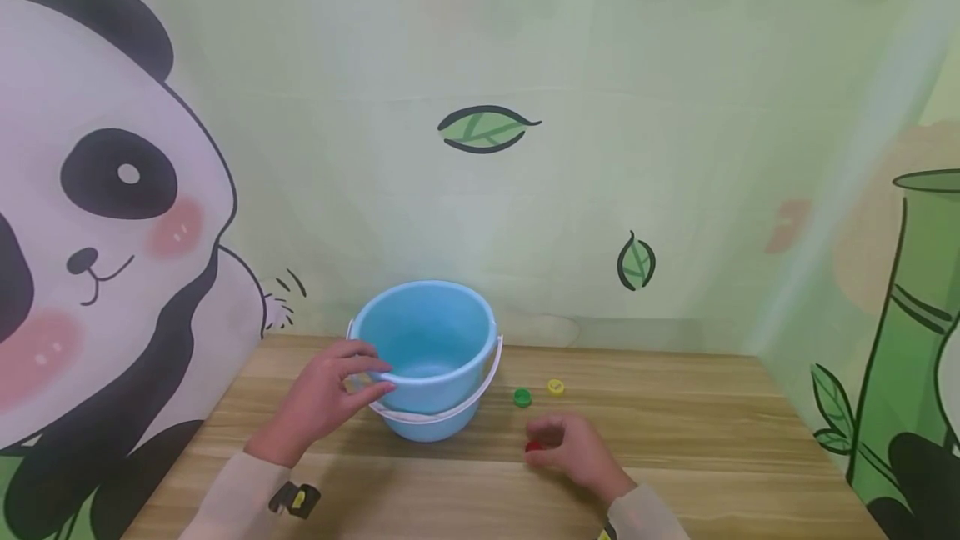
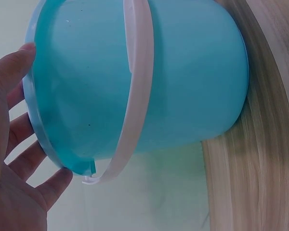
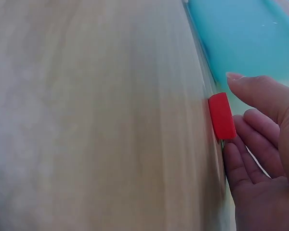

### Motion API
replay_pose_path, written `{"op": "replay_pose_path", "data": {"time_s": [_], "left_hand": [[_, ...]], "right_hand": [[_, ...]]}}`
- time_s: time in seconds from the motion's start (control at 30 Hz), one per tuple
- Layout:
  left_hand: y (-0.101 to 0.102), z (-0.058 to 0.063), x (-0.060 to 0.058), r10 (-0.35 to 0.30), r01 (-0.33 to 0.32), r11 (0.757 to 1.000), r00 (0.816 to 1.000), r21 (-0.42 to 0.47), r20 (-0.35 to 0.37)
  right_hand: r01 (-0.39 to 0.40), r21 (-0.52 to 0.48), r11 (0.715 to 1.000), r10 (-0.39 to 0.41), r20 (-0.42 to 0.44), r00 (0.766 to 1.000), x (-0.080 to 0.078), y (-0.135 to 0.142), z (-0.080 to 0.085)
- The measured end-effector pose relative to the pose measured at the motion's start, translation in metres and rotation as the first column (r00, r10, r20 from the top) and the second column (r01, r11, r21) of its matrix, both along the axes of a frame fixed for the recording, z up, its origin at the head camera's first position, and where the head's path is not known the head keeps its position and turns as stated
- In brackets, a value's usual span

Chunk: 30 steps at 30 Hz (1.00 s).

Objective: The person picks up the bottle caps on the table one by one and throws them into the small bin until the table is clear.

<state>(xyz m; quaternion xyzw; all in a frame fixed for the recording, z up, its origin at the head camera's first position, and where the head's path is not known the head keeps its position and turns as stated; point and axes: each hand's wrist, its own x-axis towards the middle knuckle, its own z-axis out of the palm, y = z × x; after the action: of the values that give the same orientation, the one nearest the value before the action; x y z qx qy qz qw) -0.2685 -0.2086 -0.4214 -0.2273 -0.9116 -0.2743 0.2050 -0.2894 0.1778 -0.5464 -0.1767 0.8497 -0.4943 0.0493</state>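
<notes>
A light blue bucket with a white handle stands upright on the wooden table. My left hand holds its rim at the near left, thumb outside and fingers over the edge. In the left wrist view the thumb rests against that rim. To the right of the bucket, my right hand is around a small red piece on the table. The right thumb stands apart from this piece, while the other fingers lie loosely bent behind it.
A small round green piece and a similar yellow one lie on the table between the bucket and the back edge, right of the bucket. Behind rises a pale green backdrop printed with pandas, leaves and bamboo.
</notes>
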Motion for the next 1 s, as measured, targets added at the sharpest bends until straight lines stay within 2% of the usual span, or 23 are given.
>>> {"op": "replay_pose_path", "data": {"time_s": [0.17,0.57,0.8,1.0], "left_hand": [[0.0000,-0.0013,-0.0006,-0.005,0.005,1.000,1.000,0.000,-0.023],[-0.0002,-0.0010,0.0007,0.003,-0.003,1.000,1.000,0.000,0.005],[-0.0002,-0.0014,0.0004,0.007,-0.007,1.000,1.000,-0.001,0.021],[-0.0002,-0.0011,0.0006,0.011,-0.011,1.000,1.000,0.002,0.026]], "right_hand": [[-0.010,0.008,1.000,0.010,-0.009,1.000,0.0014,-0.0018,-0.0015],[-0.032,0.053,0.998,0.034,-0.032,0.999,0.0024,-0.0032,0.0003],[-0.042,0.096,0.995,0.043,-0.015,0.999,0.0006,0.0025,-0.0016],[-0.074,0.091,0.993,0.074,0.003,0.997,-0.0012,0.0056,-0.0013]]}}
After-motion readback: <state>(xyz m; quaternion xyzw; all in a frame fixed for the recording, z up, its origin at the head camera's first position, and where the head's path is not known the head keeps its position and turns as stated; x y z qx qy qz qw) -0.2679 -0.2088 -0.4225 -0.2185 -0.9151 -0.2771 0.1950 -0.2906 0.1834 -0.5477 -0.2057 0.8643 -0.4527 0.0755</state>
